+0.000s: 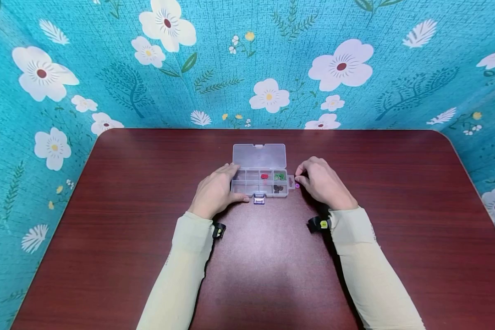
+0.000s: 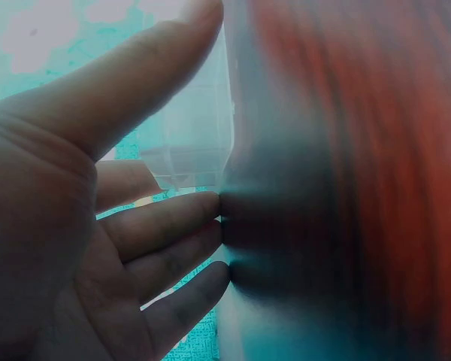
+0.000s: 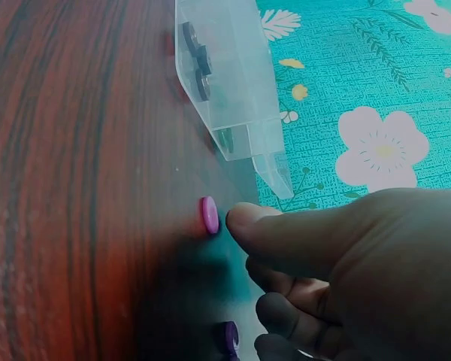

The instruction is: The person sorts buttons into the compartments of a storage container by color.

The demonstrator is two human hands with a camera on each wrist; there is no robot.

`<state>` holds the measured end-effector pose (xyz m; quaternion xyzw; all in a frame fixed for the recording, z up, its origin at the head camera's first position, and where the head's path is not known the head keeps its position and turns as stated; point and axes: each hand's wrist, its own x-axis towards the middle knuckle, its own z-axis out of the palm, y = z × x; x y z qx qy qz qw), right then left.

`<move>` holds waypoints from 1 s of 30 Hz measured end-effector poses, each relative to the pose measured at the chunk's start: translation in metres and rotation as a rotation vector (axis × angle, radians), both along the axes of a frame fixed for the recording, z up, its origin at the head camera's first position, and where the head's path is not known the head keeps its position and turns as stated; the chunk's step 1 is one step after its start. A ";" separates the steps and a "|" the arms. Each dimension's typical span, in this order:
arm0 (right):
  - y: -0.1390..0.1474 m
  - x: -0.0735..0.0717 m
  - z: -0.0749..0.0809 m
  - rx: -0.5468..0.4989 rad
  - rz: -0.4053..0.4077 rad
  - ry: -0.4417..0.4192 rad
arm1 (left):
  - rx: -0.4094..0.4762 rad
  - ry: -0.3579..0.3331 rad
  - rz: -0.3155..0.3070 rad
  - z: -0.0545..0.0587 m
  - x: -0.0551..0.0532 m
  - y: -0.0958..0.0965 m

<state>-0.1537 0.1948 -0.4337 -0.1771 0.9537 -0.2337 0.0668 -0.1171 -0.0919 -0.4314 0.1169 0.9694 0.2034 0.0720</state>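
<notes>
A clear plastic compartment box (image 1: 252, 189) stands on the table with its lid (image 1: 259, 156) tipped back. In it are red buttons (image 1: 264, 176), green buttons (image 1: 279, 176) and dark brown buttons (image 1: 278, 188), each colour in its own compartment. My left hand (image 1: 214, 190) rests against the box's left end, fingers fairly straight, thumb along the front. Near the box's right end is my right hand (image 1: 323, 181), fingers loosely bent. In the right wrist view, its thumb tip is beside a pink button (image 3: 210, 215); a purple button (image 3: 231, 338) lies near the other fingers. Nothing visible is held.
The dark red-brown table (image 1: 119, 220) has rounded far corners. Behind and beside it hangs a blue flowered cloth (image 1: 231, 55). A clear latch flap (image 1: 259, 199) sticks out from the box's front, and a clear tab (image 1: 291, 182) from its right end.
</notes>
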 end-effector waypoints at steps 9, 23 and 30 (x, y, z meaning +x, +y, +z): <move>0.000 0.000 0.003 -0.028 -0.015 0.019 | 0.003 0.001 0.000 0.001 0.000 0.000; -0.002 0.000 0.007 -0.049 -0.064 0.047 | 0.000 -0.001 0.007 0.000 0.000 0.000; -0.004 0.001 0.006 -0.080 -0.071 0.099 | 0.000 0.001 0.005 -0.001 0.000 0.000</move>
